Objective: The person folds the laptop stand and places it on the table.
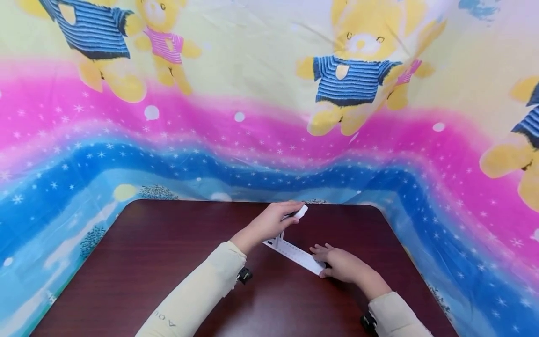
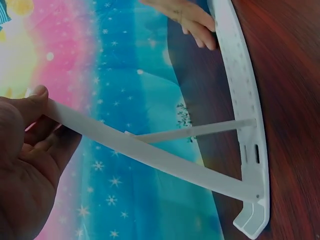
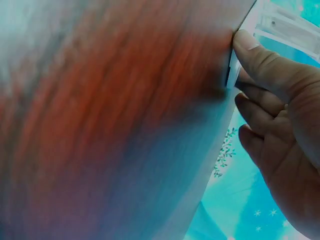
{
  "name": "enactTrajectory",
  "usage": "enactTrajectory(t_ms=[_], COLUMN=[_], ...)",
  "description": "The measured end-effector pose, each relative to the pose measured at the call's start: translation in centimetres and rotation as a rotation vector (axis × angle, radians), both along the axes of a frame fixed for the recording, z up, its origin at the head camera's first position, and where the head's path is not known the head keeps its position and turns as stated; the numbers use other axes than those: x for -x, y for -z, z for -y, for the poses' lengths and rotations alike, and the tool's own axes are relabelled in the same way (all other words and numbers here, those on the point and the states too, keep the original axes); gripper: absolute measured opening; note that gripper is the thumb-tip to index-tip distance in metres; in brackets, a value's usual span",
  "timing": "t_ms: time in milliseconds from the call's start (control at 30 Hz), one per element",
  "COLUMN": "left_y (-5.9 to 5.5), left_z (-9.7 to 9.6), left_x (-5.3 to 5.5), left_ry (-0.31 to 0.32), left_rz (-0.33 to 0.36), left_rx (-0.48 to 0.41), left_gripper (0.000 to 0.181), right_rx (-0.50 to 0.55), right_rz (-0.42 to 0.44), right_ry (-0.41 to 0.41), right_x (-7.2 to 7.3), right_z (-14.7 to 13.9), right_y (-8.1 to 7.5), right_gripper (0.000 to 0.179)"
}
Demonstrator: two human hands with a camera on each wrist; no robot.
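A white folding plastic stand (image 1: 294, 256) has a long base lying along the dark table. In the left wrist view its flat arm (image 2: 150, 152) rises at a slant from a hinge near one end of the base (image 2: 240, 80), and a thinner strut (image 2: 192, 131) links the two. My left hand (image 1: 275, 220) pinches the arm's raised end between thumb and fingers. At the base's other end, my right hand (image 1: 343, 265) holds it, the thumb (image 3: 255, 50) on the near edge and the fingers on the far side.
The dark red-brown wooden table (image 1: 147, 262) has rounded far corners. A cloth (image 1: 261, 140) printed with bears and snowflakes hangs behind it and along both sides. Black wrist cameras (image 1: 244, 275) sit at both cuffs.
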State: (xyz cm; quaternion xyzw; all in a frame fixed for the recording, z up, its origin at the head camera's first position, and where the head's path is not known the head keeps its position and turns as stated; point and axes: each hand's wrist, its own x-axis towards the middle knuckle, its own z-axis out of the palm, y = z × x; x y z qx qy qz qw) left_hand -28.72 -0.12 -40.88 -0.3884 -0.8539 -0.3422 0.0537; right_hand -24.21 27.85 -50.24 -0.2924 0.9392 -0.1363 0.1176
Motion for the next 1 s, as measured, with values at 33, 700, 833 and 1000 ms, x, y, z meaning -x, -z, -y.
enactTrajectory(t_ms=[33,700,833,1000], left_y=[0.1,-0.1,0.3,0.6], left_z=[0.1,0.7,0.6,1.0], left_x=[0.0,-0.6,-0.8,-0.8], left_ry=[-0.002,-0.056,-0.081,-0.081], left_rz=[-0.003,0.059,0.062,0.058], left_rx=[-0.007,-0.026,-0.064,-0.098], left_gripper=[0.052,0.05,0.046,0.043], right_rx=[0.002,0.021,0.011,0.034], right_rz=[0.001,0.079,0.057,0.066], right_ry=[0.0,-0.04,-0.104,-0.101], right_x=[-0.1,-1.2,-1.4,-1.3], right_z=[0.1,1.4,2.1,2.5], right_y=[0.0,0.1,0.3,0.3], right_gripper=[0.059,0.065,0.066,0.068])
